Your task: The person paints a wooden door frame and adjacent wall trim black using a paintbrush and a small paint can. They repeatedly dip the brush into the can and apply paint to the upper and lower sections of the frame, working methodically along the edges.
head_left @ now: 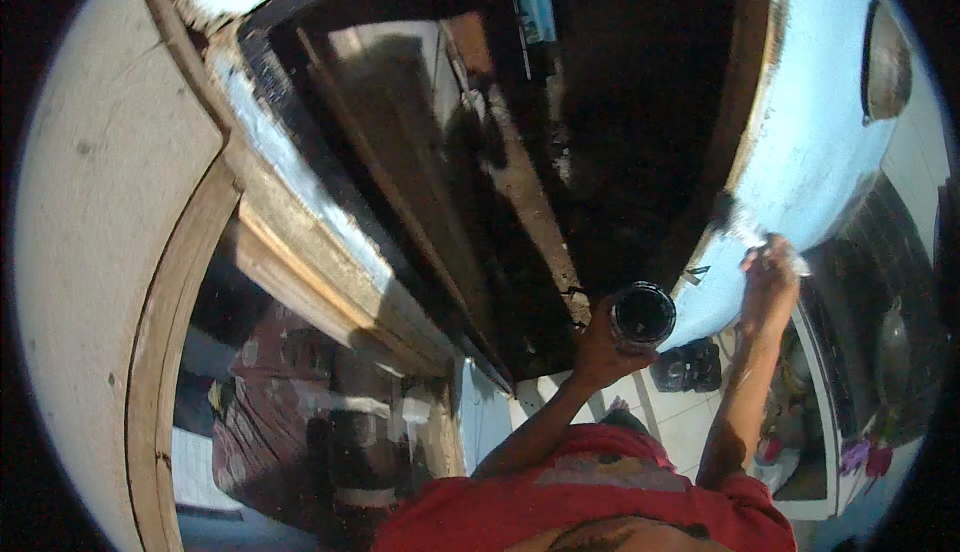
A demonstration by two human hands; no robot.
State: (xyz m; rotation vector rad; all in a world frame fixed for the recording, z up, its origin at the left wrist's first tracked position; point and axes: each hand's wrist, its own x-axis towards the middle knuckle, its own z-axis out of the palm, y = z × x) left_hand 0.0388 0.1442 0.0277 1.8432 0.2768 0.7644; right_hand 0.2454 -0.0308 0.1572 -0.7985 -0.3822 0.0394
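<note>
My left hand grips an open can of dark, glossy paint, held low in front of the dark doorway. My right hand is closed on a paintbrush, whose dark-tipped bristles are at the right edge of the door frame, where pale unevenly finished edging meets the light blue wall. The left side of the frame is partly coated black. I cannot tell whether the bristles touch the surface.
A wooden-framed opening with reflective glass is at the left. A dark round object hangs on the right wall. A black object lies on the tiled floor below, and a white-framed cabinet stands at the lower right.
</note>
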